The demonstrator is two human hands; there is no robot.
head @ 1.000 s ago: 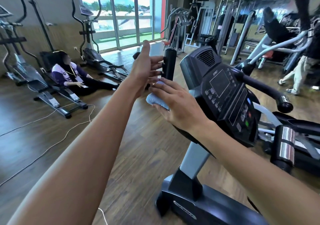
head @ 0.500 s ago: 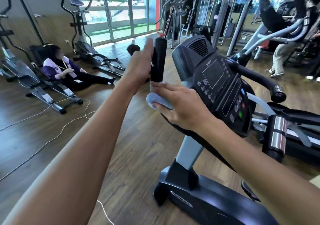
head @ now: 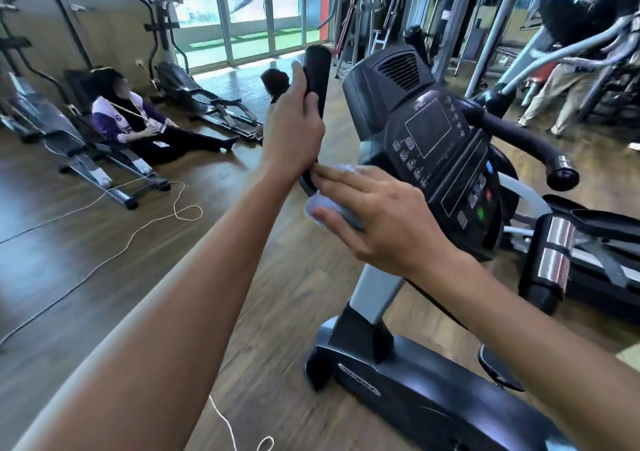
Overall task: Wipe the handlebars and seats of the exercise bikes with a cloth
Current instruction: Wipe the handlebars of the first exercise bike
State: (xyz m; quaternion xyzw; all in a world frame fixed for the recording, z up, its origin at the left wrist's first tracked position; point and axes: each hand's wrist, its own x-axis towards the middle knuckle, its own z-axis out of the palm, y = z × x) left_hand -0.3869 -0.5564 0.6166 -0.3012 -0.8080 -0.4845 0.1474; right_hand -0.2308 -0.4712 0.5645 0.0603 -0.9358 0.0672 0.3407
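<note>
Two hands are working on one black handlebar grip (head: 317,79), and I am describing them from left to right. My left hand (head: 294,131) is curling around the grip at its middle, steadying it. The grip is standing almost upright, its long axis running from the rounded top down toward my right hand (head: 377,215), which is nearer to its lower end. This hand is lying with straight fingers on the pale blue cloth (head: 329,208), pressing it against the bar, beside the console (head: 446,159). The grip is looking matte and padded.
</note>
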